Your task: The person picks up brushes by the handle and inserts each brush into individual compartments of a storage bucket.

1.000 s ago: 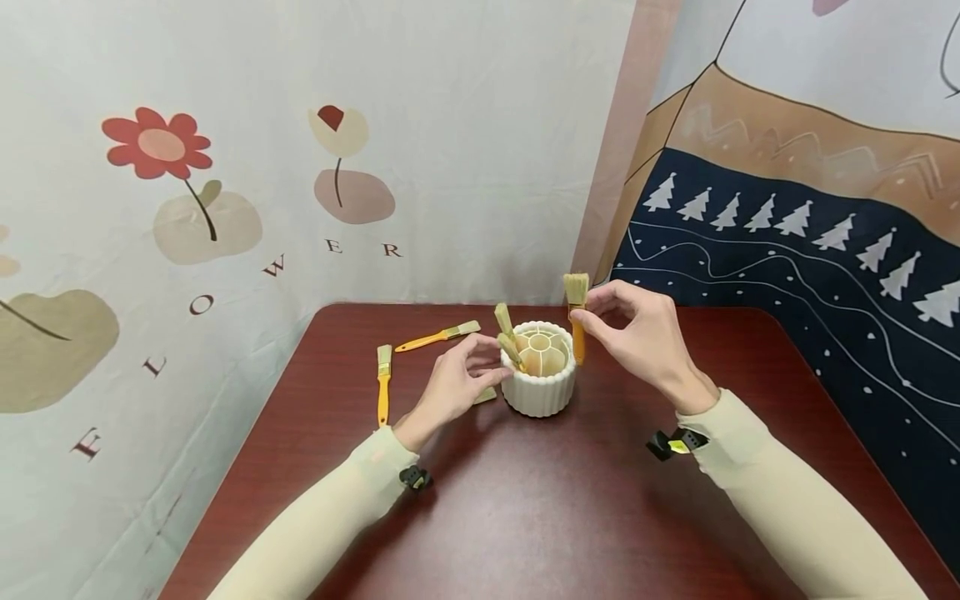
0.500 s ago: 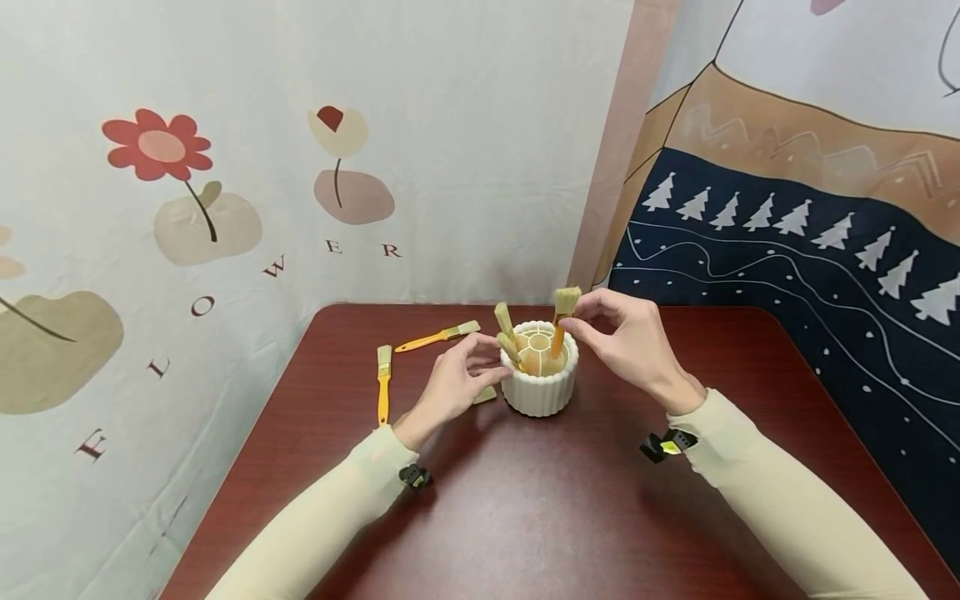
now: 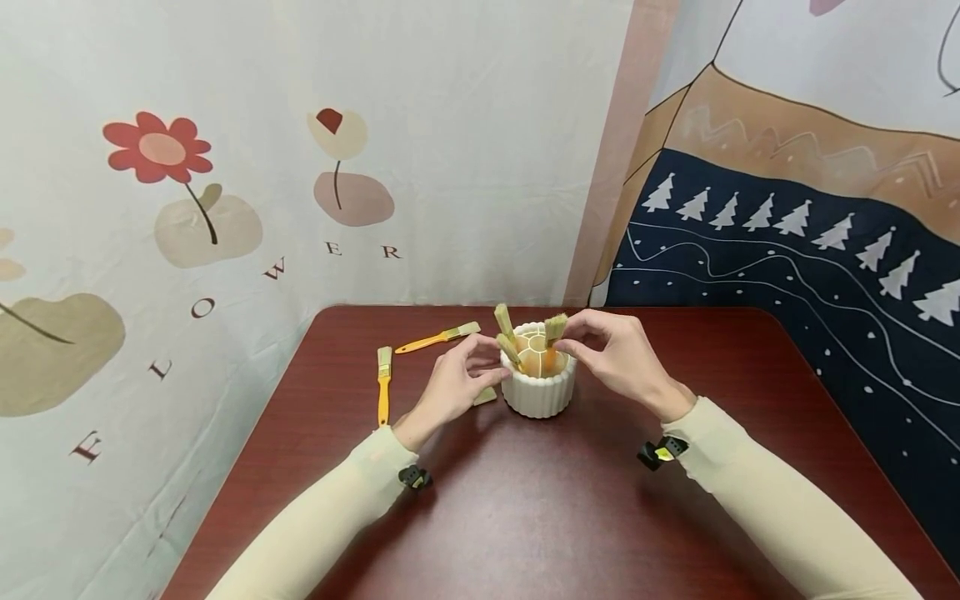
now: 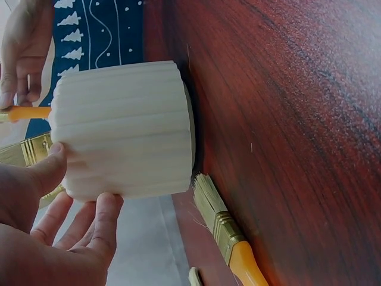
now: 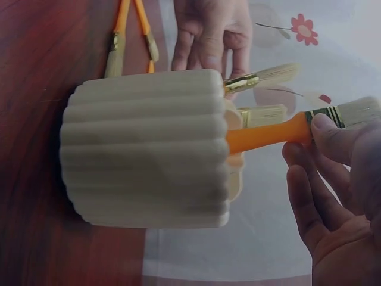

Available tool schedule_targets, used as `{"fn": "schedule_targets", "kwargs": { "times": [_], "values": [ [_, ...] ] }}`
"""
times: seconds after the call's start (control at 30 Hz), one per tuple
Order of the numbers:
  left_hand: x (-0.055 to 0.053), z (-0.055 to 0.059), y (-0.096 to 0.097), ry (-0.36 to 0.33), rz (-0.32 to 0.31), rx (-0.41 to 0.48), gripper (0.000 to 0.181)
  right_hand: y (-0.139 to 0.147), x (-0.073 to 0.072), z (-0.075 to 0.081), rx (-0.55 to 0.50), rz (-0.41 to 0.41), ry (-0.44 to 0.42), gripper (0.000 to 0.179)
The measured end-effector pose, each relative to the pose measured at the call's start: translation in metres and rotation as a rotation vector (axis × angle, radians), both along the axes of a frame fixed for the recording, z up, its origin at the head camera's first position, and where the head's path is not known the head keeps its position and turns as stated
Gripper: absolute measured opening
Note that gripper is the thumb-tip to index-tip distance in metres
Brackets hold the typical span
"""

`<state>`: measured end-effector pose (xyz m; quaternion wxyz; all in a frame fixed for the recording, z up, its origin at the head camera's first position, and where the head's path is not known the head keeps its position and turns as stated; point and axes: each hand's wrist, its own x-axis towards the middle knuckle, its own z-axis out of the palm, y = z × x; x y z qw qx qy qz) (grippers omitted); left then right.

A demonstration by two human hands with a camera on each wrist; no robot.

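Observation:
In the head view, a white ribbed brush holder [image 3: 538, 396] with inner compartments stands upright on the table. My left hand [image 3: 452, 382] steadies its left side, thumb and fingertips against the wall near the rim. With thumb and fingers, my right hand [image 3: 618, 354] pinches a paintbrush [image 5: 271, 136] near its metal band. The bristles point up, and the lower part of the orange handle is inside the holder at its right side. Two other paintbrushes [image 3: 504, 321] lean in the left compartments, bristles up.
On the dark red table [image 3: 480, 517], one paintbrush [image 3: 384, 387] lies at the left and another paintbrush [image 3: 438, 337] behind it. The bristles of a further paintbrush [image 3: 486, 396] show beside the holder, partly under my left hand. A printed curtain [image 3: 480, 167] hangs behind the table.
My right hand has moved left and down, bringing the paintbrush from beside the holder to over it and lowering its handle inside. My left hand has stayed on the holder.

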<state>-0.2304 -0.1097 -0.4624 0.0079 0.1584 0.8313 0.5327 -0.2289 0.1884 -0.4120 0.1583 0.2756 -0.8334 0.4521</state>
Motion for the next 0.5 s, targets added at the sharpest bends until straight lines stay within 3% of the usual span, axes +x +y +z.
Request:
{"fn": "schedule_targets", "kwargs": {
  "times": [0.5],
  "values": [
    [0.001,0.0,-0.001,0.002,-0.005,0.004,0.042,-0.001,-0.001,-0.017,0.054,0.054,0.022,0.024]
  ]
}}
